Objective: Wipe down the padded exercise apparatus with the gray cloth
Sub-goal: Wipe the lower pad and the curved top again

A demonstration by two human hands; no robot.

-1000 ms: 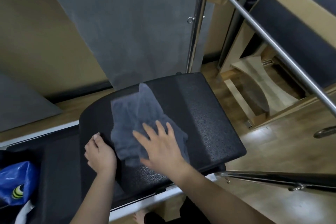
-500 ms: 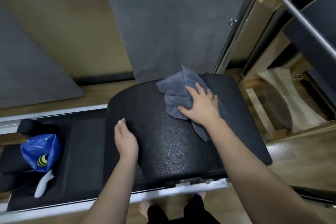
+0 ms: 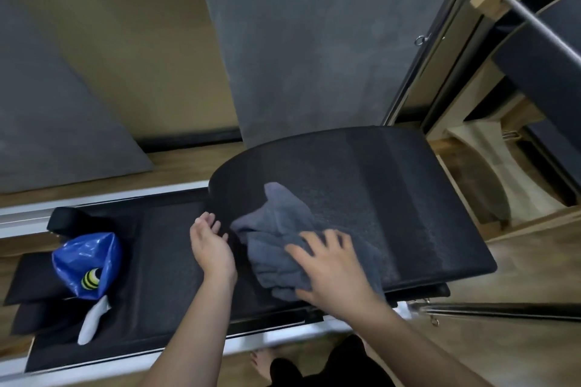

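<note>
Wiping is the step in hand. Head view: the gray cloth (image 3: pixel 284 242) lies bunched on the near left part of the curved black pad (image 3: pixel 393 198), the padded apparatus, at about 6 o'clock of centre frame. The right hand (image 3: pixel 330 267) lies flat on the cloth's near right portion, fingers spread and pressing down, not clamped around it; it is motion-blurred, which suggests a stroke under way. The left hand (image 3: pixel 212 245), at 9 o'clock of the cloth and just beside it, rests against the pad's left edge with fingers loosely curled and nothing held. Much of the pad toward 2 o'clock appears untouched, so the next move calls for steady pressure outward to that end. A blue bag (image 3: pixel 88 264) sits at 8 o'clock. No brand, label or writing is readable.
</note>
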